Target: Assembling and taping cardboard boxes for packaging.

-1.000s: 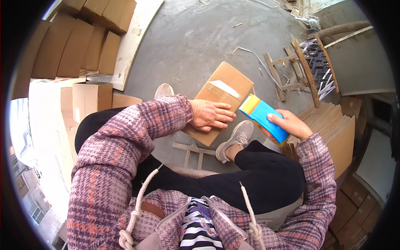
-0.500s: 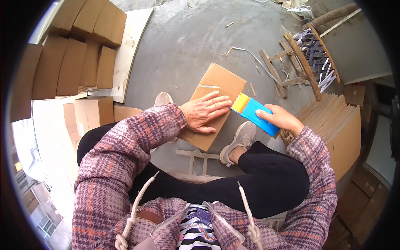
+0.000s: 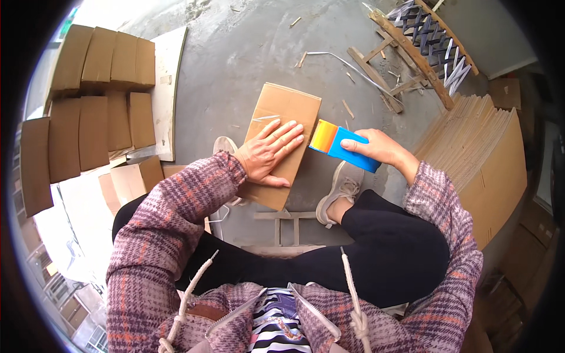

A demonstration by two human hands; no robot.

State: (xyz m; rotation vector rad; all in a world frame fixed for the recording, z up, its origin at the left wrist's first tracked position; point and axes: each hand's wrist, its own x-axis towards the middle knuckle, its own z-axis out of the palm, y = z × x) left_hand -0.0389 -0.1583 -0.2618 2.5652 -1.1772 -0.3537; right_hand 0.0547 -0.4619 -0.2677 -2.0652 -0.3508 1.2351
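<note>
Resting the left hand (image 3: 268,156) palm-down on a closed oblong cardboard box (image 3: 291,106), probably to pin and steady it, with fingers nearly straight, slightly apart and gripping nothing. Splayed at the thumb toward the near right edge, perhaps to spread the pressure across the top. Leaving the far end of the box bare except for a thin pale strip (image 3: 266,118) by the fingertips; cannot tell tape from glare there. Lying aslant at mid-scene between the left shoe (image 3: 225,145) and the right shoe (image 3: 347,182), with far end turned right; cannot make out any support underneath.

Holding a blue handheld tape dispenser (image 3: 347,157) in the right hand, (image 3: 379,147) just beside the box's right edge, apparently not touching. Clasped around the casing, with thumb laid along the upper face and pointing left, likely for control of the tip; cannot see the other fingers, tucked below. Pointing the toothed orange head (image 3: 322,136) left toward the box, seemingly well clear of the right fingers.

Angled in from the near left with the left forearm, and bent inward at the right elbow. Flanked by stacked cartons (image 3: 94,126) at left and flattened cardboard sheets (image 3: 465,141) at right
</note>
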